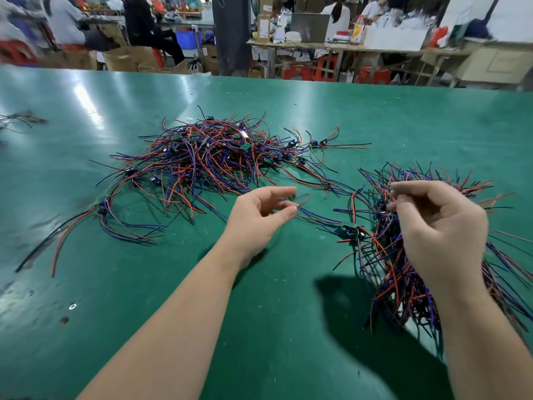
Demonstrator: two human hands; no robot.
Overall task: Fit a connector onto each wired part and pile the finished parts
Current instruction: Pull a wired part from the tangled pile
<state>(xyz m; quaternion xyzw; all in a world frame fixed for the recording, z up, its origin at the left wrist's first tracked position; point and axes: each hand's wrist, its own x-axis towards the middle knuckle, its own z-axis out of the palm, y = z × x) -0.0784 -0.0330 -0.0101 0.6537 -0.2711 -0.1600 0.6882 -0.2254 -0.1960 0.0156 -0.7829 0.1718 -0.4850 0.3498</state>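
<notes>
Here, nearest you, both bare forearms reach out over the green bench [274,327].

Your left hand [261,216] hangs just above the bench with its fingers loosely curved and its thumb and forefinger apart. Blurred red and blue wire ends lie at the thumb tip; you cannot tell whether they touch it.

Your right hand [438,226] is over the right-hand heap [403,272], a dense sheaf of red, blue and black leads spread along the bench's right side. Its fingers are curled, with their tips against a small dark component. Whether they pinch that component is hidden, so the grip cannot be told.

Between your hands lies one wired part [350,228], a small green board flat on the bench. Its leads run left toward your left thumb and right into the heap.

Beyond your left hand, at mid-bench, sits the large pile [210,157]. It is a loose tangle of the same leads, with several green boards showing among them.

A stray wired part [101,209] rests well to the left of that pile, its leads trailing toward the near edge.

Past the far edge of the bench stand a dark pillar [230,33], cardboard cartons [127,57], red stools [372,75] and further worktables with seated people [150,24], all blurred.
</notes>
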